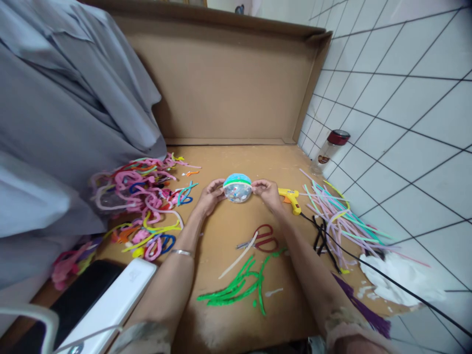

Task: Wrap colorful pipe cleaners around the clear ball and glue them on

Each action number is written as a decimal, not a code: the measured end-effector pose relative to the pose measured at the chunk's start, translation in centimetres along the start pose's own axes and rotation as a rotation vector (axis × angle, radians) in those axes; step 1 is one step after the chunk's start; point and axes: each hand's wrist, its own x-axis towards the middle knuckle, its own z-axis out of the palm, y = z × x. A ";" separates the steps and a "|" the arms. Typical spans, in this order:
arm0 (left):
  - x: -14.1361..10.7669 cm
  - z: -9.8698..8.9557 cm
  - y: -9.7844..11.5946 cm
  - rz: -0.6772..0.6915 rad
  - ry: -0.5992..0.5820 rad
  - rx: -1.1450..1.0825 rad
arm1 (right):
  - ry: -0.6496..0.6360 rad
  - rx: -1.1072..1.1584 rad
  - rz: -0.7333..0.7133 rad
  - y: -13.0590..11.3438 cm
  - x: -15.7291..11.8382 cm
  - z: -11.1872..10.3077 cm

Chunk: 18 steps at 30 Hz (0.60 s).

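Note:
Between my two hands is a see-through round ball (238, 193) with bands of blue, green and white fuzzy strip around its upper part. Small pale bits show through its lower half. My left hand (213, 196) pinches the ball's left side, and my right hand (267, 192) grips its right side with the fingertips. Just right of my right hand lies a yellow glue gun (294, 200). Nearer to me are red-handled scissors (261, 240), with a cream pipe cleaner (236, 259) lying across their blades. Several green pipe cleaners (230, 293) lie below them.
A tangle of colourful pipe cleaners (143, 189) fills the left side. Pastel pipe cleaners (337, 219), white fluff (400, 280) and a red-lidded jar (329, 150) are at right. A black cord (372, 273) crosses there. Cardboard (228, 78) stands behind; a white power bank (114, 305) lies front left.

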 end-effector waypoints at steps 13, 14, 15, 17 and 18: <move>-0.2 0.0 0.8 -0.085 -0.025 -0.022 | 0.013 0.103 0.025 -0.4 0.1 0.3; -0.2 0.0 0.8 -0.095 -0.028 -0.031 | 0.007 0.114 0.038 -0.4 0.1 0.3; -0.2 -0.1 0.9 -0.105 -0.030 -0.041 | -0.004 0.132 0.055 -0.5 0.1 0.2; -0.1 -0.2 1.0 -0.123 -0.032 -0.060 | -0.027 0.176 0.087 -0.5 0.1 0.1; -0.1 -0.3 1.0 -0.127 -0.033 -0.065 | -0.041 0.194 0.099 -0.5 0.1 0.1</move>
